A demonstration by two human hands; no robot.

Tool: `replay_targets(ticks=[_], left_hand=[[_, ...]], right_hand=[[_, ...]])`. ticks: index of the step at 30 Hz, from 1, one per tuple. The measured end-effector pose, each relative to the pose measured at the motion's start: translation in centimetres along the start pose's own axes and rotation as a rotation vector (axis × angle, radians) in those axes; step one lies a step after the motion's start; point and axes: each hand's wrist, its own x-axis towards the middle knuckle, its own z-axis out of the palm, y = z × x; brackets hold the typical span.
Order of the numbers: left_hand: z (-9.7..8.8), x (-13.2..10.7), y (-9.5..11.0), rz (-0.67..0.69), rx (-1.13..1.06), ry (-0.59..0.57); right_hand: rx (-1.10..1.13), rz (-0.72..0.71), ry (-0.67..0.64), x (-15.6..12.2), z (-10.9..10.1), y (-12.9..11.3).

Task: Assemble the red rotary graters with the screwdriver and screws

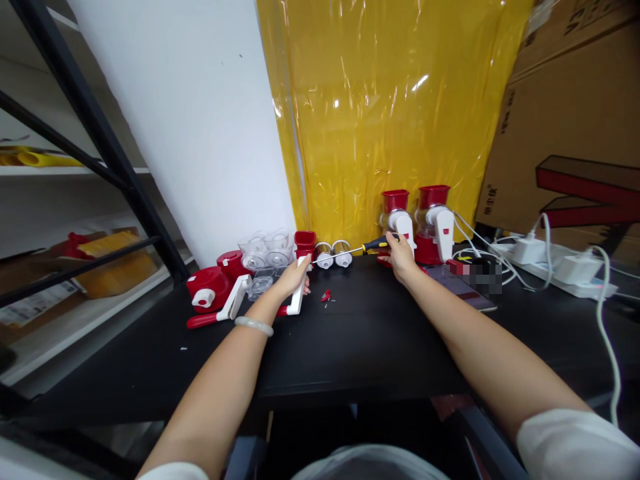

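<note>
The screwdriver (375,245), in the right hand's grip (397,259), crosses before two drums (342,254); red-white machines (444,230) stand behind it, rightward. Left of it: clear containers (277,255), contents unclear, and the left hand's grip (296,277), holding a white crank (297,301).

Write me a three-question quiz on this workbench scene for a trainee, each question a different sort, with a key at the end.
1. Short answer: What tool does the right hand hold?
2. True or false: The left hand is empty.
3. Multiple choice: On the black table, the small loose red piece lies
A) to the left of both hands
B) between the two hands, from left to right
C) to the right of both hands

Key:
1. A screwdriver.
2. False; it grips a white crank.
3. B
</note>
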Motion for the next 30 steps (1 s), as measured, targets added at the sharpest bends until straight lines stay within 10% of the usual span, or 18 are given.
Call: replay_targets(ticks=[23,30], left_hand=[[-2.0,-0.5,-0.2,0.918,0.360,0.466],[-1.3,-1.8,0.8,0.724,0.398,0.398]], right_hand=[[-0.006,0.374,-0.103,-1.3,0.3,-0.3],[-0.108,0.258,-0.033,-1.0,0.2,-0.1]])
